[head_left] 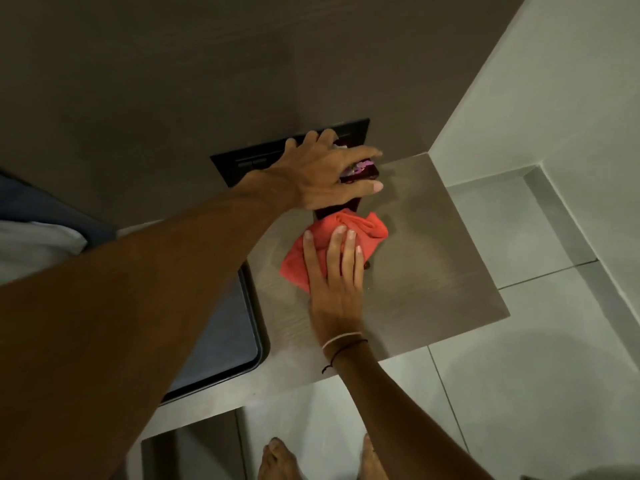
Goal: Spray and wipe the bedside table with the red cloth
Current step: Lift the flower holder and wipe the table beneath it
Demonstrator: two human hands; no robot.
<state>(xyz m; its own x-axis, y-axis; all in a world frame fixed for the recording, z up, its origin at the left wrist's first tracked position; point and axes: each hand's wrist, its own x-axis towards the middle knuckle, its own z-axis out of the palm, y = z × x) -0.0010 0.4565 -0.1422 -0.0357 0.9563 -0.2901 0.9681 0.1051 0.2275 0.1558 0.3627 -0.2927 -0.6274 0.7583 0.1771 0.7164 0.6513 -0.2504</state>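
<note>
1. Pressing flat with the right hand (334, 285), fingers spread open and palm down on the red cloth (332, 244), no grip closed around it.
2. Reaching across with the left hand (318, 174), fingers and thumb curled around a dark object (360, 173) with purple and pink markings on top; cannot tell what the object is, since the hand is covering most of it.
3. Holding that dark object near the back edge of the bedside table (433, 265), just in front of a black wall panel (242, 161); hard to tell whether it is lifted or standing on the surface.
4. Lying bunched and crumpled toward the rear middle of the grey wood-grain tabletop, with the cloth's far folds just beside the lower part of the dark object.
5. Wearing thin string bracelets (341, 344) on the right wrist, one pale and one dark.
6. Showing a dark rounded bed frame with a blue-grey mattress (221, 341) touching the table's left side, and white bedding (38, 244) further left.
7. Standing barefoot, with toes (277, 459) visible on the pale floor tiles (519, 393) below the table's front edge.
8. Meeting a white wall (571, 116) to the right of the table.
</note>
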